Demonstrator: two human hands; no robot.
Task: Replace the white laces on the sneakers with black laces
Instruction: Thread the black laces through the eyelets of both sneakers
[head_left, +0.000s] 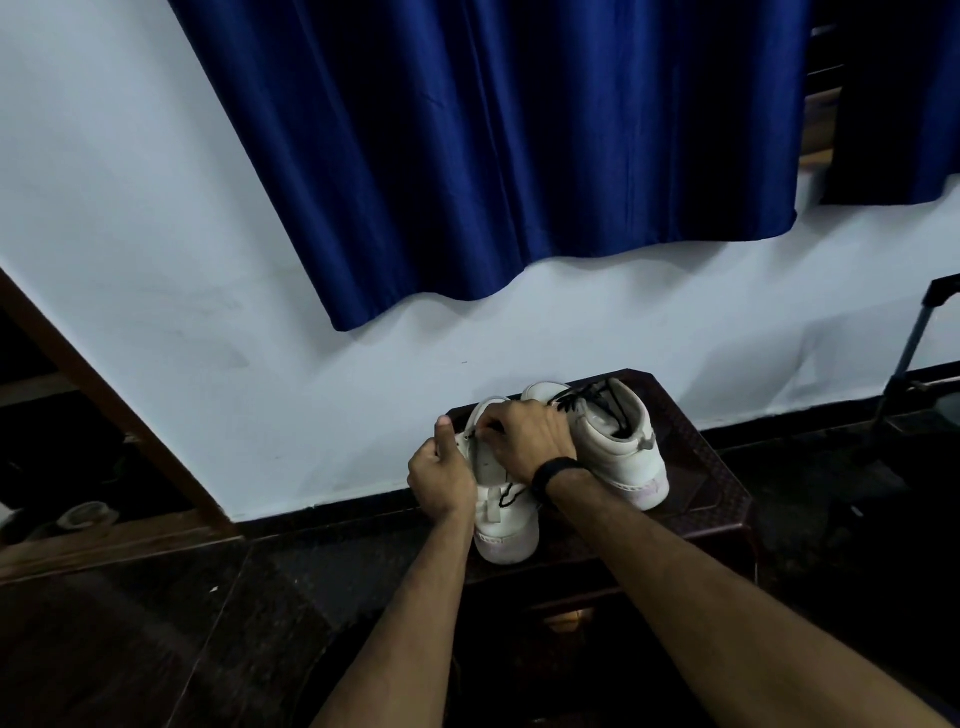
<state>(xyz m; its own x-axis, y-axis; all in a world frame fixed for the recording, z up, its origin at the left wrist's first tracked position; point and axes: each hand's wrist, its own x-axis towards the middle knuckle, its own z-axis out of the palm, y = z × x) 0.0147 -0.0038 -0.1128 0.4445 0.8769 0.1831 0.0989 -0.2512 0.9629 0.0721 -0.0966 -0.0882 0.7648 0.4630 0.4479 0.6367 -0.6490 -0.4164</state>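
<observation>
Two white high-top sneakers are seen standing side by side on a dark brown stool (717, 467) set against a pale wall, heels toward the camera. The left sneaker (501, 525) is nearer the camera; the right sneaker (618, 441) sits at about two o'clock from it, touching or almost touching.

The left hand (441, 475) is placed at nine o'clock of the left sneaker, its fingers curled around the shoe's side and the thumb held upright. The shoe is steadied by this grip.

The right hand (527, 434) is laid over the top of the left sneaker, at twelve o'clock of its opening. Its fingers are curled in tightly near the eyelets, where a white lace (485, 405) is seen looping up from beneath the fingertips. It cannot be told for certain whether the lace itself is pinched, as the fingertips are hidden by the back of the hand. A black band (556, 475) is worn on the right wrist.

A short stretch of black lace (509, 494) is seen at the left sneaker's collar, just below the right hand. The right sneaker is already threaded with black laces (592, 397), which lie loosely across its tongue and opening.

A deep blue curtain (493, 145) hangs on the wall at twelve o'clock above the stool. A dark floor is seen below.
</observation>
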